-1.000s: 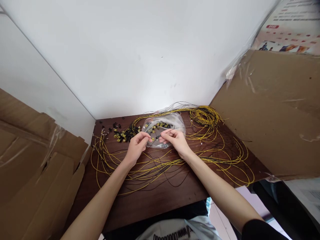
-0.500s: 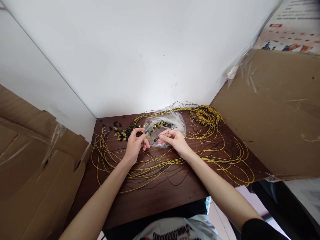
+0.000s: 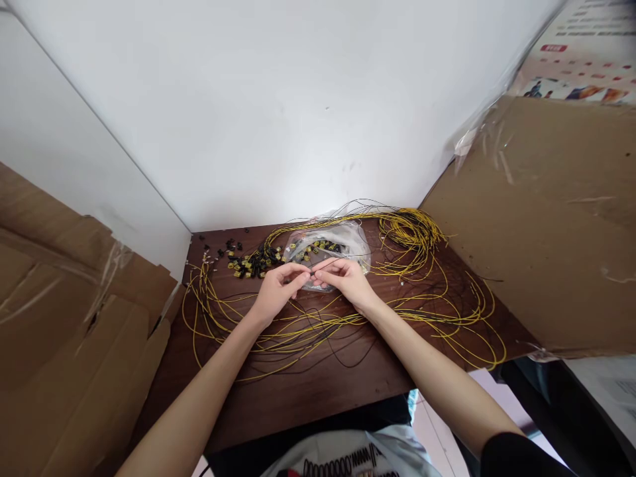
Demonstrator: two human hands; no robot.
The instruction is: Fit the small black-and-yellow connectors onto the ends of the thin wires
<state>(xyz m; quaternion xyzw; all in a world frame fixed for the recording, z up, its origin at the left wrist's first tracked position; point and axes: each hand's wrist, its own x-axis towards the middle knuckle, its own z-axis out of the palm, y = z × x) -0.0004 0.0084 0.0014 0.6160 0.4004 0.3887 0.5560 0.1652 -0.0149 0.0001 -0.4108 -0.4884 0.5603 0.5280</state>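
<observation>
My left hand [image 3: 281,289] and my right hand [image 3: 344,279] meet at their fingertips above the middle of the dark wooden table [image 3: 318,404]. Thumb and finger of each are pinched on a small black piece [image 3: 312,272], mostly hidden by the fingertips. A thin black wire [image 3: 328,334] hangs below the hands and loops over the table. Behind them lies a clear plastic bag [image 3: 355,242] with black and yellow connectors [image 3: 318,246] in it. More such connectors [image 3: 248,264] are piled to the left of the bag.
Yellow and black wires [image 3: 298,341] stretch across the table before the hands. A coil of yellow wire [image 3: 410,232] lies at the back right. Cardboard [image 3: 556,218] stands on the right, more cardboard [image 3: 69,331] on the left, and a white wall [image 3: 298,119] behind.
My left hand has moved right, so its fingertips now meet those of my right hand. The black piece that showed between the hands is now mostly covered by fingers.
</observation>
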